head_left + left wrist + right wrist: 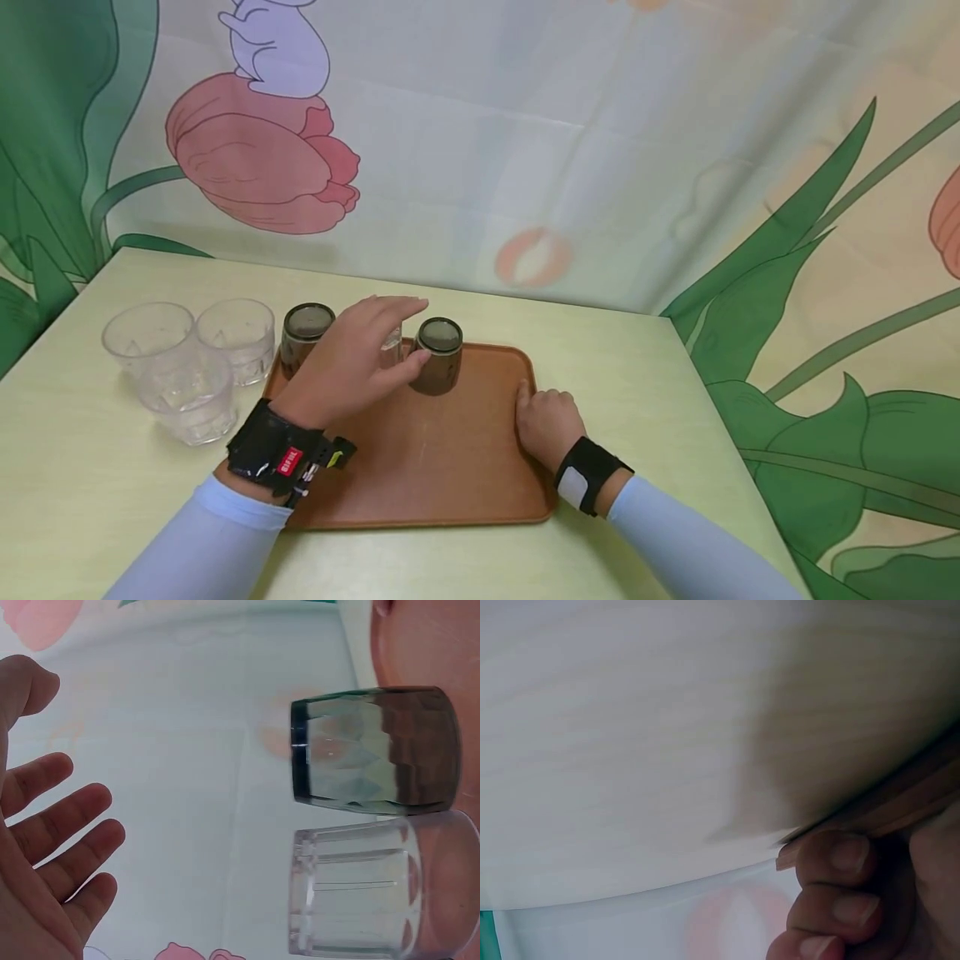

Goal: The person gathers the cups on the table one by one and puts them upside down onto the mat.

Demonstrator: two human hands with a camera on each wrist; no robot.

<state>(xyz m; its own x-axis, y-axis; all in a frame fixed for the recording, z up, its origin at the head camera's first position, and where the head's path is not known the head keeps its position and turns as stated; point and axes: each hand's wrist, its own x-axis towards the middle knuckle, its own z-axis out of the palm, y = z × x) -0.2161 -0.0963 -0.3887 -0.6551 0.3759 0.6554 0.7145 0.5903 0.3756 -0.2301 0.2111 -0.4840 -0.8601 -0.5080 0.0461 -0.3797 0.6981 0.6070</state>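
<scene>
My left hand (pixel 360 354) hovers over the far side of a brown tray (pixel 427 467), fingers and thumb spread. Just past the fingers stands a grey tinted glass (pixel 438 362), base up on the tray. Beside it a clear glass (pixel 392 346) is partly hidden behind the hand. A second grey glass (pixel 309 322), also base up, stands in the tray's far left corner. In the left wrist view a gap shows between the hand (pixel 60 840) and both the tinted glass (pixel 360 750) and clear glass (pixel 352 892). My right hand (pixel 551 425) grips the tray's right edge.
Left of the tray, three clear glasses stand rim up, close together: one at the back left (pixel 142 342), one at the back right (pixel 240 333) and one in front (pixel 191 400). A printed curtain (pixel 450 142) hangs behind the pale table (pixel 622 392).
</scene>
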